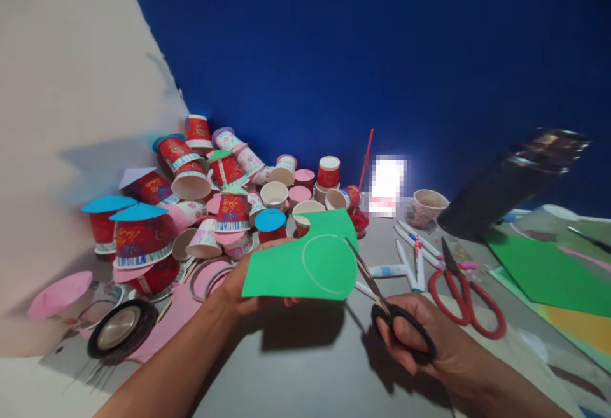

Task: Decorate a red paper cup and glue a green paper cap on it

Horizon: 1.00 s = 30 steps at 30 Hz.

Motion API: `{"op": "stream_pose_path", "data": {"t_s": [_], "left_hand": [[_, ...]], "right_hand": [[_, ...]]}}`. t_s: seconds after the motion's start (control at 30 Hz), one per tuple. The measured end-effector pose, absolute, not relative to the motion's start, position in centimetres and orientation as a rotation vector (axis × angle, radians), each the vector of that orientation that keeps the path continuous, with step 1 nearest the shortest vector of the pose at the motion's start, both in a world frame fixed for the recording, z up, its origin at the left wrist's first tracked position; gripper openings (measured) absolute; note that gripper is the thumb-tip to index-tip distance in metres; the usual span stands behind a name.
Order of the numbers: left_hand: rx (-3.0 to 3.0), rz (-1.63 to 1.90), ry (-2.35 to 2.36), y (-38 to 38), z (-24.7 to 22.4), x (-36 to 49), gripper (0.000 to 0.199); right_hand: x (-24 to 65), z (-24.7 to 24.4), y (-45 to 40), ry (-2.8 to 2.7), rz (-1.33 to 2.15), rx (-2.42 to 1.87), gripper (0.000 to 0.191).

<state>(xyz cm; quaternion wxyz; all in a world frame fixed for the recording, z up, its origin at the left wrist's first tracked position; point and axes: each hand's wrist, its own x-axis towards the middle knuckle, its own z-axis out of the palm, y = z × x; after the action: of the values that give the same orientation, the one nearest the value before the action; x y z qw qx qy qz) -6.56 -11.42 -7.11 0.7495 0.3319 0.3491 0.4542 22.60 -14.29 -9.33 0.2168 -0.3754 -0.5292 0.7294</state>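
A sheet of green paper (291, 271) with a white circle drawn on it is held up by my left hand (233, 284), whose fingers are mostly behind it. Its right edge is cut in curves. In my right hand (415, 329) is a pair of black-handled scissors (382, 306), thumb and fingers through the loops. The blades point up and left, right beside the paper's cut edge near the circle; whether they touch it I cannot tell.
Decorated paper cups (233, 211) are heaped against the blue wall. Right of my hands lie red-handled scissors (463, 297), several markers (405, 265), a dark bottle (496, 189) and green sheets (554, 271). At left are a round black-rimmed lid (119, 329) and pink paper (167, 322).
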Motion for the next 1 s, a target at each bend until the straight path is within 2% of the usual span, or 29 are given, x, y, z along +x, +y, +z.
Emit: {"op": "stream_pose_path", "data": {"t_s": [0.1, 0.17, 0.27, 0.37, 0.53, 0.67, 1.0], "left_hand": [[1.047, 0.793, 0.785, -12.9, -7.1, -5.3, 0.027], [1.175, 0.821, 0.846, -14.0, -6.9, -4.4, 0.038], [1.134, 1.054, 0.865, -14.9, -6.8, -3.1, 0.044], [0.807, 1.249, 0.857, -15.0, -7.2, -2.0, 0.053], [0.511, 1.427, 0.974, -15.1, -7.5, -1.1, 0.048], [0.559, 1.351, 0.926, -15.2, -7.4, -1.1, 0.040], [0.513, 1.262, 0.809, -15.0, -7.4, -1.2, 0.030]], "right_hand": [[22.1, -9.0, -14.3, -1.454, 1.933, -1.066, 0.078], [21.8, -9.1, -14.5, -1.485, 1.874, -1.133, 0.077], [21.3, -9.7, -14.9, -1.559, 1.804, -1.260, 0.074], [20.9, -10.3, -15.3, -1.584, 1.819, -1.297, 0.068], [20.7, -10.6, -15.4, -1.572, 1.879, -1.276, 0.068], [20.8, -10.4, -15.3, -1.561, 1.911, -1.239, 0.075], [20.7, -10.3, -15.2, -1.515, 1.960, -1.225, 0.075]]}}
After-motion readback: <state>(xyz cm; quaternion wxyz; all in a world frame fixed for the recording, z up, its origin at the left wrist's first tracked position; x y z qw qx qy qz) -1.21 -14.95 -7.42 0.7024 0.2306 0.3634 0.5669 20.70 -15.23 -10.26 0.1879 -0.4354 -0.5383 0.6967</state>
